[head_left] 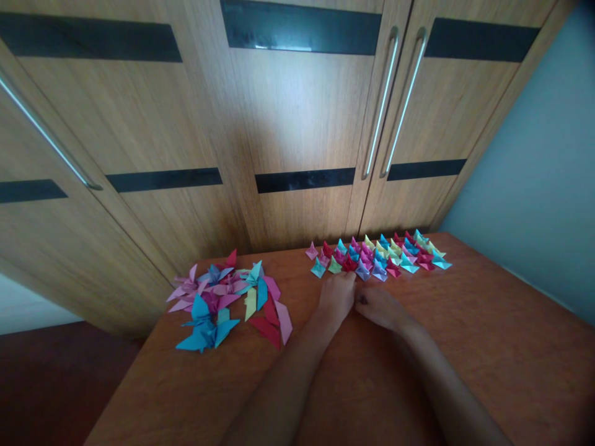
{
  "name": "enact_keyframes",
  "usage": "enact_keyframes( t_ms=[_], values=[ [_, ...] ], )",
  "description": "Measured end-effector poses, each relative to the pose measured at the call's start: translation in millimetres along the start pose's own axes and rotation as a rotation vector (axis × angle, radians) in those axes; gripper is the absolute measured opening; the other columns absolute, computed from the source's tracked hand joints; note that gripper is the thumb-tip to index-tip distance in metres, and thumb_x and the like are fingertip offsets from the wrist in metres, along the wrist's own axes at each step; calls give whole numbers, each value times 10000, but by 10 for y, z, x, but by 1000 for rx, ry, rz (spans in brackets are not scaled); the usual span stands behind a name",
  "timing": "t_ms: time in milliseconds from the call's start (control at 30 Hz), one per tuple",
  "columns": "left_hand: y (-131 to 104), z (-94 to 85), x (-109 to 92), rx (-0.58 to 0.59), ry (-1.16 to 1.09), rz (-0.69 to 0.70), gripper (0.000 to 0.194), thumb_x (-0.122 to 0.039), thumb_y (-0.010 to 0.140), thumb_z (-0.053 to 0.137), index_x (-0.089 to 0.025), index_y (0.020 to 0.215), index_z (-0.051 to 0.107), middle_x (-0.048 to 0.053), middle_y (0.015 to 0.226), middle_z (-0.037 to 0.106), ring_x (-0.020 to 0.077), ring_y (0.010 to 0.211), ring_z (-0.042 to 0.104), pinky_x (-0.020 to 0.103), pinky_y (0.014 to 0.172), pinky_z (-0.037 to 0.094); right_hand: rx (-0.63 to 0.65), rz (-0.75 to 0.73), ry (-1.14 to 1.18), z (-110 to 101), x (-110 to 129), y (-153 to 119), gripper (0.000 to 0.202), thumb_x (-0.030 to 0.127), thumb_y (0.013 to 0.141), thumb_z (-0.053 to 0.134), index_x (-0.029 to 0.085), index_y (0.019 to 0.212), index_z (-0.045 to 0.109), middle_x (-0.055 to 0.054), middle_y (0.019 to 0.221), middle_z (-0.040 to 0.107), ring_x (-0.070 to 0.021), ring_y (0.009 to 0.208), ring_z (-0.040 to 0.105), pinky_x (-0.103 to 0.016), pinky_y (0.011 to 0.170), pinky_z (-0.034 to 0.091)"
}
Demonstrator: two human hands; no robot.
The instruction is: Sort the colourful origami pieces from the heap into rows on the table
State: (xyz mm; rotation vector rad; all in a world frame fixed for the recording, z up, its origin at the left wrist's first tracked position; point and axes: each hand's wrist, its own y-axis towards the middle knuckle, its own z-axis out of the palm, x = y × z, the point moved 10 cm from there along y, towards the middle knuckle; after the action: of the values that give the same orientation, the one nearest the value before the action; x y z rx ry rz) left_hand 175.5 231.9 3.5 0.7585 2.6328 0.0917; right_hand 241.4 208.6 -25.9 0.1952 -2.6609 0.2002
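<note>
Origami bits [380,254] in rows, back of the table [483,347]
Left hand [338,292] and right hand [379,305] curled close together just in front, can't tell if either's pinching anything. Paper pile [223,288] off to the left.

Small folded-paper pieces [379,271], multicoloured, tips up, in close rows right of centre; larger folded papers [203,334], mostly blue, pink, red, loosely heaped left of centre.
</note>
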Motion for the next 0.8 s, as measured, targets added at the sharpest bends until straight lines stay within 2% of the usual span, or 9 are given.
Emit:
enact_keyframes(
  t_ms=[200, 333, 467, 733, 800],
  values=[
    [-118, -102, -15, -28, -17, 27, 191, -198, 888, 433, -184, 993, 592, 95, 944, 649, 213, 894, 609, 314, 767, 460, 15, -40, 19, 31, 13, 5, 160, 173, 757, 462, 172, 738, 620, -49, 793, 660, -157, 723, 574, -240, 613, 325],
    [-344, -261, 104, -57, -18, 31, 211, -196, 884, 435, -203, 1035, 582, 74, 981, 650, 206, 903, 608, 312, 782, 461, 7, 3, -27, 45, -54, 17, 155, 199, 772, 470, 168, 709, 608, -47, 760, 649, -150, 691, 564, -237, 593, 310],
    [-677, -496, 380, -99, -32, 15, 236, -197, 875, 446, -220, 1063, 587, 59, 1009, 662, 194, 881, 622, 299, 782, 468, -17, 0, -55, 35, -22, 17, 169, 223, 798, 465, 169, 709, 598, -42, 754, 643, -143, 697, 563, -232, 599, 308],
    [-1358, -1116, 1048, -202, 49, -86, 225, -196, 862, 443, -226, 995, 621, 53, 948, 675, 193, 860, 629, 294, 769, 471, -64, -81, -75, 144, 358, -9, 170, 256, 847, 443, 197, 786, 589, -14, 735, 626, -129, 694, 562, -220, 571, 288],
    [-1491, -1251, 1194, -231, 84, -117, 219, -205, 862, 444, -232, 987, 622, 52, 951, 676, 195, 843, 632, 293, 752, 471, -83, -84, -76, 161, 392, -4, 180, 270, 857, 433, 205, 787, 585, -7, 723, 621, -125, 677, 559, -218, 559, 282]
  ],
)
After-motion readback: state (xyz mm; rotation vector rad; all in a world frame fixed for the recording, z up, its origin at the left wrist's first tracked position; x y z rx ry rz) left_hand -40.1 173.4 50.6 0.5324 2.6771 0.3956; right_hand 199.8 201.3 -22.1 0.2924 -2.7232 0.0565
